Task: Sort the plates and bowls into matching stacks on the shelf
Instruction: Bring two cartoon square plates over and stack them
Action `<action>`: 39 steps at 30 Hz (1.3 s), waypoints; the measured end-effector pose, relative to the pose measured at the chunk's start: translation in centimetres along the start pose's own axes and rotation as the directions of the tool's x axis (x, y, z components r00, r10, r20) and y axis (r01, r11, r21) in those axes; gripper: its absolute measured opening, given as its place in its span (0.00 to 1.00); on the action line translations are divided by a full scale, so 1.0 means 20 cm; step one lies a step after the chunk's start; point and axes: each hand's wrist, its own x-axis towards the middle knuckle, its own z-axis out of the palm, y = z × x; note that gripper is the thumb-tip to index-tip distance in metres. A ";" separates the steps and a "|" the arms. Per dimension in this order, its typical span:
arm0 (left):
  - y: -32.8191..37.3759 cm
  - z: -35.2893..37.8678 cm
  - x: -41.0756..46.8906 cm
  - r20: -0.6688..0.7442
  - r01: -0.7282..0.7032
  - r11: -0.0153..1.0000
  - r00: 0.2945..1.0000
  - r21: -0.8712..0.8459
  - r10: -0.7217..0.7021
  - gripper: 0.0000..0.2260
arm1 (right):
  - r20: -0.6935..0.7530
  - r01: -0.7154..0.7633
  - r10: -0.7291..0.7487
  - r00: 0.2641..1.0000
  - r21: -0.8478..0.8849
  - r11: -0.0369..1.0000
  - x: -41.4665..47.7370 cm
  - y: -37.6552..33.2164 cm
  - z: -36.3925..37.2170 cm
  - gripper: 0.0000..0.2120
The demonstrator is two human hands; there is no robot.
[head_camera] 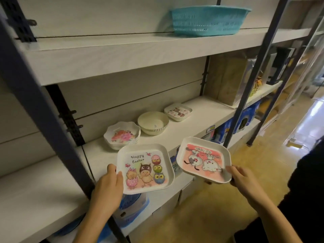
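There, the white shelf point(201, 109) bore a teal basket point(208, 20) on its upper board. The Easter plate point(145, 168) and pink plate point(204, 161) hung apart before the middle board, where flower dishes point(121, 135), round bowls point(152, 122) and square plates point(178, 111) sat stacked. The left grip point(107, 186) pinched the Easter plate's rim, the right grip point(243, 179) the pink plate's.
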 end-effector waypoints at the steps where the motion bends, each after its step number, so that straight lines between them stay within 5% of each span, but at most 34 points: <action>1: 0.03 0.01 0.05 -0.003 0.020 1.000 1.000 -0.011 -0.020 0.09 | 0.011 0.012 -0.012 1.000 -0.001 1.000 0.07 -0.02 -0.01 0.17; 16: 0.32 0.24 0.56 -0.191 0.289 0.957 0.939 -0.022 -0.288 0.06 | 0.300 0.144 -0.142 0.943 0.014 0.989 1.17 -0.27 -0.12 0.14; 22: 0.49 0.44 0.74 -0.303 0.381 0.923 0.874 -0.057 -0.379 0.06 | 0.403 0.217 -0.159 0.901 -0.102 0.971 1.77 -0.29 -0.10 0.19; 35: 0.78 0.71 1.08 -0.407 0.413 0.896 0.800 -0.159 -0.441 0.08 | 0.643 0.517 -0.198 0.740 -0.356 0.779 2.58 -0.42 0.02 0.20; 39: 0.82 0.77 1.15 -0.424 0.442 0.883 0.777 -0.160 -0.466 0.08 | 0.721 0.556 -0.099 0.686 -0.432 0.710 2.66 -0.46 0.08 0.19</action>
